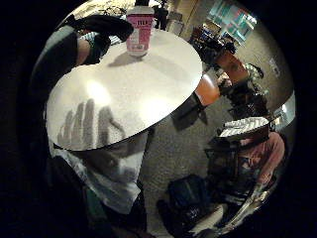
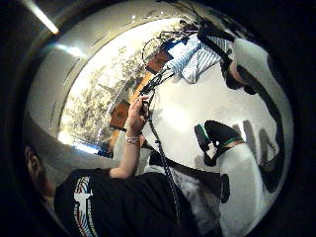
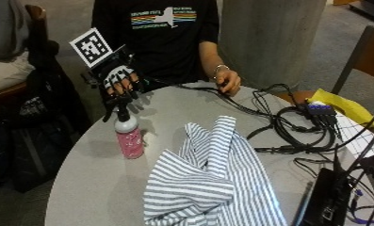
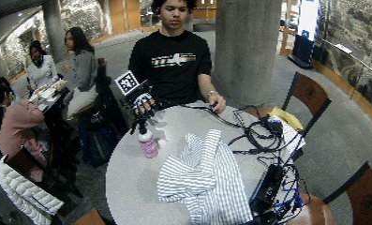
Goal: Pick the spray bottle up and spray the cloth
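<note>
From the outside view, a person in a black T-shirt [image 3: 165,37] sits at the 12 o'clock edge of a round grey tabletop [image 3: 99,174]. The gloved right hand [image 3: 119,80] hovers just above the black nozzle of the spray bottle [image 3: 129,136], its fingers [image 3: 125,89] pointing down and only slightly bent. The grip is wide and holds nothing; whether the fingertips touch the nozzle I cannot tell.

The spray bottle stands upright near the 9 o'clock edge of the tabletop, pink with a pale shoulder and a black trigger head. The little-finger palm view shows it upright on the tabletop too, with its pink label.

The cloth [image 3: 215,183], white with blue stripes, lies crumpled in a heap from the tabletop's middle toward 6 o'clock, apart from the bottle. The thumb-side palm view shows it as well, bunched beside the cables.

The bare left hand [image 3: 227,81] rests at about 1 o'clock on black cables [image 3: 287,127] that coil toward 3 o'clock. A yellow sheet [image 3: 340,106] lies at the 3 o'clock edge beyond them.
</note>
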